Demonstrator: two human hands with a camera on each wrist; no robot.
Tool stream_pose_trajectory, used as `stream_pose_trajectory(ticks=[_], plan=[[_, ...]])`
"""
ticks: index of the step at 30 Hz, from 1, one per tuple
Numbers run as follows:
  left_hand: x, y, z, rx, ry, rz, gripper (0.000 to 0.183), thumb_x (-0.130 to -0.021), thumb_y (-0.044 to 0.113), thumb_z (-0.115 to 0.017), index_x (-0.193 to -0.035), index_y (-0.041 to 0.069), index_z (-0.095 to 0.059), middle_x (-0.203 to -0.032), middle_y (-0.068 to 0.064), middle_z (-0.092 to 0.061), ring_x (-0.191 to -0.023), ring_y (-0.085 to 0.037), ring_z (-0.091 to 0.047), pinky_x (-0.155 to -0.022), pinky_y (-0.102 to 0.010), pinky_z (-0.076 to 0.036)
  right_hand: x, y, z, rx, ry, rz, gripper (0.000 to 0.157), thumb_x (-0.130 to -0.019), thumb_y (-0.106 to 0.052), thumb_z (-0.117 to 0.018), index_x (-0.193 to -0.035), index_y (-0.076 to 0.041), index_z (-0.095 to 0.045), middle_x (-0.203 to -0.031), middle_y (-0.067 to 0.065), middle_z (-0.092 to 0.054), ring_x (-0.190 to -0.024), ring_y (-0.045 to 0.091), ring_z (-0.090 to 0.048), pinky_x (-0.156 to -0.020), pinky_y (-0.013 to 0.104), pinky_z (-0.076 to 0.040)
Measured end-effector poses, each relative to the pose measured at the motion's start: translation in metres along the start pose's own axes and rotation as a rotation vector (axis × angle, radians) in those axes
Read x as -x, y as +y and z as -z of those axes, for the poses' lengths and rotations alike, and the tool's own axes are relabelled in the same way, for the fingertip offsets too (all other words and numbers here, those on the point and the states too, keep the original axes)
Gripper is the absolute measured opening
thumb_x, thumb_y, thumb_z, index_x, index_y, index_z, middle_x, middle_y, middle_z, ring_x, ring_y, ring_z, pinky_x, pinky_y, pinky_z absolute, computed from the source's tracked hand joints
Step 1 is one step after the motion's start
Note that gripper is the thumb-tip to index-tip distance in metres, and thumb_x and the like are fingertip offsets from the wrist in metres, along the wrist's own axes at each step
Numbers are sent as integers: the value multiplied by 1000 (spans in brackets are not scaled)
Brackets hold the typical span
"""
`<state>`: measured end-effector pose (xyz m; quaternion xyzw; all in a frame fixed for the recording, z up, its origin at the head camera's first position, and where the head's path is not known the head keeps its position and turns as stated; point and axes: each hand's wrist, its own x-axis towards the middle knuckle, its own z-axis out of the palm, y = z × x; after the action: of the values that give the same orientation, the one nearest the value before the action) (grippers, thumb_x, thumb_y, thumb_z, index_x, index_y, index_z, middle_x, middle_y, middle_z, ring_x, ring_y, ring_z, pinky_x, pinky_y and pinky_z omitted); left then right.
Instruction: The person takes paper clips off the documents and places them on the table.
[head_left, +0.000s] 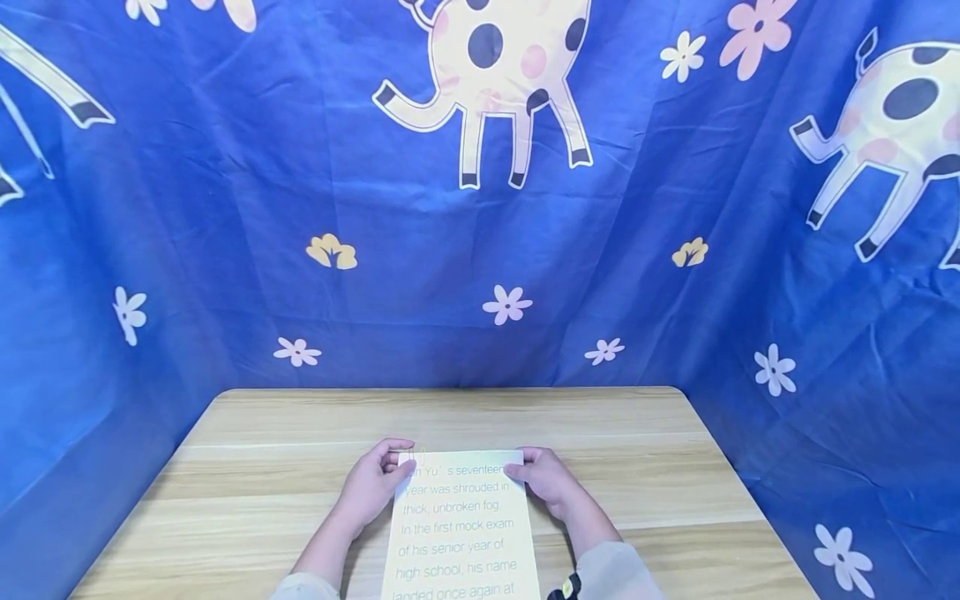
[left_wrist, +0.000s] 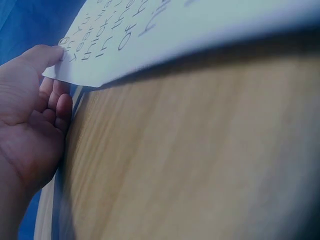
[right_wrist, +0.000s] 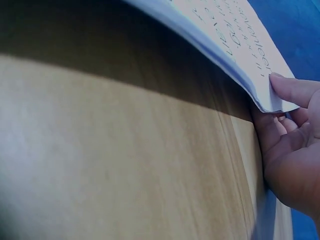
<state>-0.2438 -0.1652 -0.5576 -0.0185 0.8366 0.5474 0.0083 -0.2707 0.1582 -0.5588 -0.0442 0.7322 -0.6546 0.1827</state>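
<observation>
A printed stack of paper sheets (head_left: 459, 537) with large lines of English text is held up over the table. My left hand (head_left: 375, 483) pinches its far left corner, thumb on the printed side and fingers behind. Close to that thumb, a small pale paper clip (head_left: 423, 456) shows at the top edge. At the far right corner, my right hand (head_left: 551, 483) pinches the paper the same way. The right wrist view shows layered edges on the paper (right_wrist: 240, 47), its corner between thumb and fingers. In the left wrist view, the thumb of my left hand (left_wrist: 30, 100) presses the corner.
Beneath the paper lies a light wood-grain table (head_left: 300, 425) with rounded far corners. Blue curtains (head_left: 420, 250) printed with cows and flowers surround it at the back and sides. A dark band with a flower-like ornament (head_left: 566, 587) sits by the right sleeve (head_left: 618, 571).
</observation>
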Motion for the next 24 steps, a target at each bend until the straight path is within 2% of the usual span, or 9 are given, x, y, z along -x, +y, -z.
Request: stream_pose_trajectory(ticks=[7,16,20,24], plan=[[-3,-2,1,35,30,7,40,-102,18,-75,-141,15,-66,-114,-4,-77,-98,-12,-65,-81,-19,-55,-2,0,-2,9,20,5,25,-103,-11,-71,-122,6,-73,-108,12,-83,-91,14,-77,-82,26,-63],[-4,-2,9,118,44,24,46,-105,20,-72,-148,11,-60,-125,-12,-77,-104,-12,-70,-85,-19,-58,-6,5,-3,35,29,21,26,-103,-11,-71,-122,6,-73,-111,13,-83,-98,16,-76,-91,27,-61],[-5,-1,14,115,32,21,47,-104,21,-73,-148,9,-59,-126,-13,-77,-104,-12,-69,-85,-19,-58,-6,5,-3,35,31,24,26,-103,-11,-71,-123,6,-73,-112,13,-82,-99,17,-75,-92,29,-62],[-6,1,22,63,34,10,47,-103,22,-75,-146,11,-62,-126,-11,-78,-105,-11,-69,-86,-19,-57,-3,5,-2,44,32,25,27,-103,-11,-70,-123,6,-73,-111,13,-82,-98,16,-76,-91,29,-62]])
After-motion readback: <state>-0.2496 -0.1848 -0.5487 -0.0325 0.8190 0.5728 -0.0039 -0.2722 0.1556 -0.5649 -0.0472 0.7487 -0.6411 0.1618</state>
